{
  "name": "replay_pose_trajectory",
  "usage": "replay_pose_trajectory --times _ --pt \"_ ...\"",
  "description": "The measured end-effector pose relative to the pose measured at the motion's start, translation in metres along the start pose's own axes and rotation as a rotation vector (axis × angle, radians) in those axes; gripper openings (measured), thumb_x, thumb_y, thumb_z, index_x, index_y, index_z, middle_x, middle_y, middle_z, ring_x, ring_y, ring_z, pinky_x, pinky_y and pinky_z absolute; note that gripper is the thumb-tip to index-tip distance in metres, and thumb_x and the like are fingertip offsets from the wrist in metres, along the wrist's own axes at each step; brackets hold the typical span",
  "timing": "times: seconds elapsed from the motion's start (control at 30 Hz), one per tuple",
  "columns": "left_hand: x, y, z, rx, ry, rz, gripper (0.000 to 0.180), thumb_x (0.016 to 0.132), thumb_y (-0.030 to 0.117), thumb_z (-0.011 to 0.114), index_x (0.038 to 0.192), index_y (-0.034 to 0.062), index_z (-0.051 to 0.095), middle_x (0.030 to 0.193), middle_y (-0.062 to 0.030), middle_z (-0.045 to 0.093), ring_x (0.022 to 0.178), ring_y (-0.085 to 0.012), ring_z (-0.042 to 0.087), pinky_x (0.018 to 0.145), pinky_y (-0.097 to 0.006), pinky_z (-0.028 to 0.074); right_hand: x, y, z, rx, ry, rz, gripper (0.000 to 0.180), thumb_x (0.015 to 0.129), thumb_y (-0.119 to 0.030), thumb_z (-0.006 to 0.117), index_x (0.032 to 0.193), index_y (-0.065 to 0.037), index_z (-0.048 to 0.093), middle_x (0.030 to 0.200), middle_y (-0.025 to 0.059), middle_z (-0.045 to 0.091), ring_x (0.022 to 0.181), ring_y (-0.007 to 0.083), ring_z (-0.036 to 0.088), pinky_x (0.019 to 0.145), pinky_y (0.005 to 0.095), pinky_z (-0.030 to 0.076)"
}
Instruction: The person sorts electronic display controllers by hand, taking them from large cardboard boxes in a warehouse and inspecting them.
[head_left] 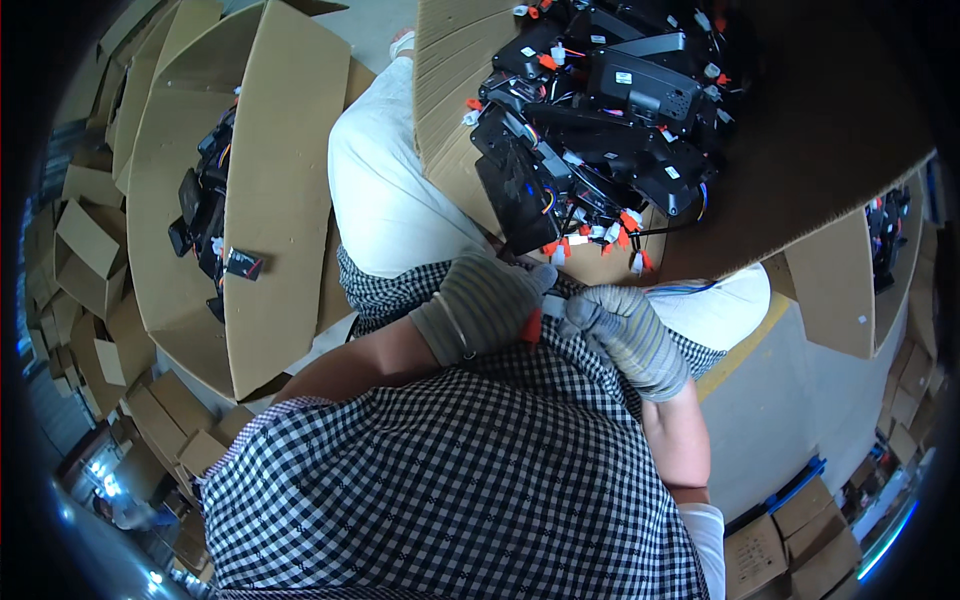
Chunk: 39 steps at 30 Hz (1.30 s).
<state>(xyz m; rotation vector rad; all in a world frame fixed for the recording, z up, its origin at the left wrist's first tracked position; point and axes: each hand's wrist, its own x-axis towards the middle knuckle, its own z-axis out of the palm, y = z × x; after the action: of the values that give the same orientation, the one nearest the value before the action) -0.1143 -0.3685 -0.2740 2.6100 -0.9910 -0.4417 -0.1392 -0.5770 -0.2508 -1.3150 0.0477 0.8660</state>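
Note:
Both my hands wear striped knit gloves and meet low over my checked apron. My left hand [487,303] is closed, with an orange-red connector [532,326] showing under its fingers. My right hand [625,335] is curled in a pinch beside a white connector [553,306] lying between the two hands. Whether the two connectors belong to one piece is hidden by the fingers. Just beyond my hands, a big open carton [455,110] holds a heap of black plastic units [640,90] with coloured wires and white and orange-red plugs.
On the left stands another open carton [285,190] with black units inside; a small dark box [243,264] rests by its flap. A third carton [835,300] with similar units is at the right. Many cardboard boxes [85,245] pile up along the left side. A yellow line [745,345] crosses the grey floor.

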Motion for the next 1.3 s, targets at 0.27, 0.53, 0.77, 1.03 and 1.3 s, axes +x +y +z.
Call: replay_pose_trajectory --times 0.27,0.53,0.77,1.03,1.3 --pt "0.000 -0.048 -0.015 -0.848 -0.054 0.101 0.049 0.074 0.014 0.064 0.120 0.0025 0.052 0.113 -0.0177 0.057 0.093 -0.0270 0.062 0.079 -0.039 0.048 -0.001 0.016 -0.013 0.101 0.124 -0.092 0.043 0.080 -0.040 0.069 0.074 0.001 0.058 0.053 0.0014 0.049 0.042 0.0049 0.039 0.041 0.0194 0.031" --pt "0.080 -0.169 0.059 -0.646 -0.177 -0.560 0.058 0.081 0.032 0.064 0.127 0.0016 0.047 0.119 -0.0173 0.056 0.110 -0.0313 0.054 0.095 -0.036 0.040 -0.010 0.013 -0.019 0.247 0.312 -0.163 0.045 0.076 -0.042 0.072 0.071 0.000 0.057 0.059 0.0077 0.055 0.043 0.0089 0.044 0.042 0.0225 0.039" --pt "0.083 -0.143 0.084 -0.962 -0.453 -0.415 0.041 0.070 0.024 0.078 0.102 0.0004 0.066 0.091 -0.0115 0.068 0.087 -0.0231 0.064 0.079 -0.034 0.048 -0.007 0.027 -0.016 0.220 0.266 -0.117 0.043 0.080 -0.039 0.070 0.080 0.003 0.059 0.064 0.0083 0.058 0.040 0.0054 0.040 0.039 0.0210 0.035" --pt "0.008 -0.096 0.044 -0.581 -0.024 -0.376 0.042 0.086 0.036 0.056 0.110 0.0020 0.054 0.100 -0.0198 0.062 0.091 -0.0321 0.062 0.080 -0.038 0.048 -0.002 0.032 -0.022 0.263 0.272 -0.224 0.039 0.085 -0.036 0.065 0.084 0.002 0.058 0.050 0.0022 0.048 0.038 0.0073 0.037 0.038 0.0232 0.033" --pt "-0.167 -0.172 -0.054 -1.830 1.626 -0.361 0.032 0.087 0.025 0.062 0.110 0.0034 0.060 0.111 -0.0124 0.062 0.095 -0.0213 0.061 0.085 -0.034 0.050 0.020 0.032 -0.018 0.219 0.522 -0.168 0.027 0.088 -0.029 0.062 0.084 -0.002 0.060 0.054 -0.0019 0.049 0.041 0.0040 0.037 0.038 0.0200 0.035"
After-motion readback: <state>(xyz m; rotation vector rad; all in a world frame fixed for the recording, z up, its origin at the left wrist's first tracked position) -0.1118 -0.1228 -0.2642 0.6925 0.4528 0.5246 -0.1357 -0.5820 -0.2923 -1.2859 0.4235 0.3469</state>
